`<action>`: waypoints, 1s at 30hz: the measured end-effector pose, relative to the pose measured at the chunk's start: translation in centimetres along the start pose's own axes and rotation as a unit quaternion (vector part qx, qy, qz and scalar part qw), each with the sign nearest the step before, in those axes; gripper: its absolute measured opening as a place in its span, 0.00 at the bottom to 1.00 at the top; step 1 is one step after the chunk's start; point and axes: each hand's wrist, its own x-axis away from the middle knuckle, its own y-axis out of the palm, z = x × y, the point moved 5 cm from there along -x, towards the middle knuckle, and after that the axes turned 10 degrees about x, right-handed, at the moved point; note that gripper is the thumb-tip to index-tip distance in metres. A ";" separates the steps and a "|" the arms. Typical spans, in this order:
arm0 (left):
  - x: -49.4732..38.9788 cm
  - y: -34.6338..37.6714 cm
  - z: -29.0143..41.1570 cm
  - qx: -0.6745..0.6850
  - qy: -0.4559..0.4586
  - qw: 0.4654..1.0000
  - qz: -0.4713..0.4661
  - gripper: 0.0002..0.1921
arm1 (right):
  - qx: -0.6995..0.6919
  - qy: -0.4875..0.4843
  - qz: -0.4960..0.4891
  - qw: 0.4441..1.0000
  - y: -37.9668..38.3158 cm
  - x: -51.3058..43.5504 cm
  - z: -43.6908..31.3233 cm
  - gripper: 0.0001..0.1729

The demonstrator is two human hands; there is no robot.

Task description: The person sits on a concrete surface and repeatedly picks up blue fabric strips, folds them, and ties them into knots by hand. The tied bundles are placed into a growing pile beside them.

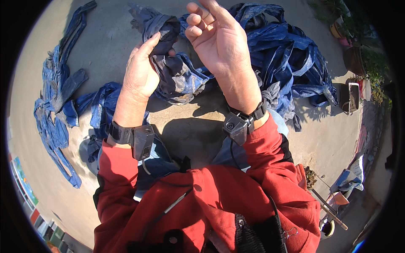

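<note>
My left hand (142,66) grips a twisted bundle of dusty grey-blue sheeting (166,34), with the thumb across its near side and a fingertip showing beyond. Below that grip hangs a crumpled, mud-stained fold of the same sheeting (178,77). To the right, my right hand (220,38) is raised with its palm turned up and fingers loosely bent; nothing shows in it. Behind this hand lies a large tangled heap of flat blue strips (284,53), plastic or cloth. A knotted greyish piece (270,95) sticks out near my right wrist.
More blue strips (55,110) trail over the concrete ground (104,41) on the left. Along the right edge stand a rectangular planter (353,98), a dark pot (354,60) and plants. A wooden-handled tool (330,210) lies at lower right. Both wrists carry strapped black devices.
</note>
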 end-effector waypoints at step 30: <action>1.2 -0.1 1.1 -0.129 -0.004 0.989 -0.070 0.18 | 0.521 -0.019 -0.004 0.853 -1.7 0.9 3.9 0.14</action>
